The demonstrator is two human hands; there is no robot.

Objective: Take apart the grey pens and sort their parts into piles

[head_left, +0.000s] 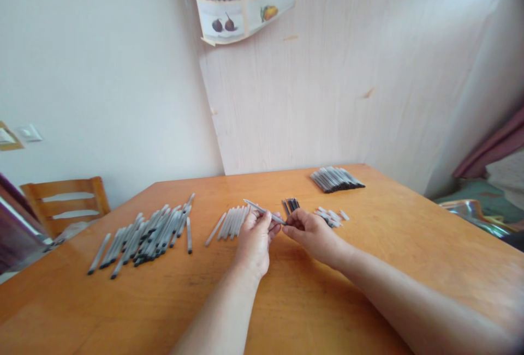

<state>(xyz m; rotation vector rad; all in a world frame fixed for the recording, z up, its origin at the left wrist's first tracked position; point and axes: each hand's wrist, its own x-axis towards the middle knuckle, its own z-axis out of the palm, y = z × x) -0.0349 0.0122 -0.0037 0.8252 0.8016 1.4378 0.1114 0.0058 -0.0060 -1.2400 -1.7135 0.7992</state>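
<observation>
A slim pen (254, 205) with a pale, pointed tip lies slanted between my two hands above the table. My left hand (257, 230) is closed round its barrel, the tip sticking out to the upper left. At the pen's other, dark end, the fingers of my right hand (308, 230) pinch it. Just behind my left hand lies a row of clear pen barrels (232, 222). Several thin black refills (291, 204) lie behind my right hand, and small white and clear pieces (332, 215) are scattered to its right.
A big pile of pens (155, 235) with dark ends spreads over the left of the wooden table (286, 311). A neat stack of pens (335, 179) lies at the back right. A wooden chair (67, 199) stands beyond the left edge. The wall (295, 104) rises behind.
</observation>
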